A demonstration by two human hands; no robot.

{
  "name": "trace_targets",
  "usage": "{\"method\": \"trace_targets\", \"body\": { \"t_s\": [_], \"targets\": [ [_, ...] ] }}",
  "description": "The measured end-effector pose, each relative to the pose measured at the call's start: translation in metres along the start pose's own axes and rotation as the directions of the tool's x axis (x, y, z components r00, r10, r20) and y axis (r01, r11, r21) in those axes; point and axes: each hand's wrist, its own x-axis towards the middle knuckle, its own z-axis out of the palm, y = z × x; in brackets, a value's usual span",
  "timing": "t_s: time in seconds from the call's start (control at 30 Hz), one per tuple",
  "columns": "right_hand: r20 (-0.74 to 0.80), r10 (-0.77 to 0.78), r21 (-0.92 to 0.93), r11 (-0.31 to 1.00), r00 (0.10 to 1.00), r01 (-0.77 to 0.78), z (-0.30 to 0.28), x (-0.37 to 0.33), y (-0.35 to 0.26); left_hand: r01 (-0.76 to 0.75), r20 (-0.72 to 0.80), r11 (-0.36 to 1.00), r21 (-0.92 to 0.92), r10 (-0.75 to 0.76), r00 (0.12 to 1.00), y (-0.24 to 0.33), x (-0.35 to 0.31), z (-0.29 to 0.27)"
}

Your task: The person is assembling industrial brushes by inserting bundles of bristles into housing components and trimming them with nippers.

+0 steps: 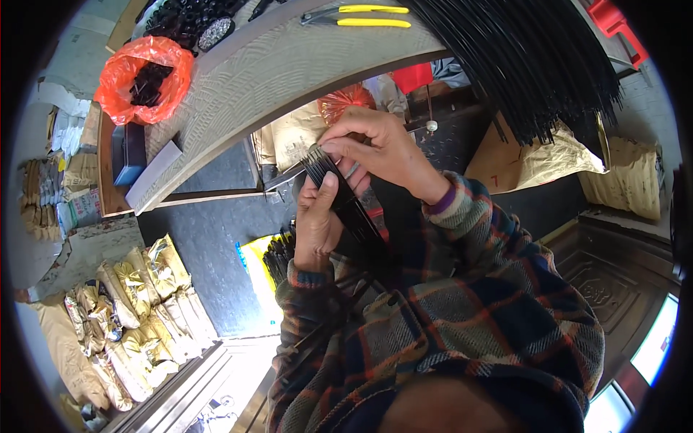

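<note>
My left hand [315, 225] is wrapped round a bundle of thin black rods [357, 222], its thumb lying along them. The rods slant from their upper ends near my fingers down toward my lap. At those upper ends, which look paler, my right hand [386, 148] has its thumb and forefinger pinched together. Whatever is between these fingertips is too small to make out. Both hands are in front of my body, just below the near edge of the grey worktable [267, 68].
Yellow-handled pliers [373, 16] and a large sheaf of long black rods [516, 61] lie on the worktable. An orange plastic bag [170, 68] holds small black parts at the left. More black rods [278, 256] stand low by my left forearm. Wrapped brown packages [137, 317] are stacked lower left.
</note>
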Motion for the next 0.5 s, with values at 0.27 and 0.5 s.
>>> {"method": "trace_targets", "body": {
  "t_s": [0.27,0.5],
  "targets": [
    [0.074,-0.189,-0.108,0.974,0.979,0.197,-0.017,0.043,-0.007,-0.129,0.004,0.973,0.193,0.131,0.991,-0.008,0.002,-0.008],
    [-0.021,-0.612,-0.843,0.436,0.791,0.315,-0.057,0.247,-0.031,-0.088,-0.013,0.987,0.135,0.090,0.996,-0.016,0.004,-0.005]
  ]
}}
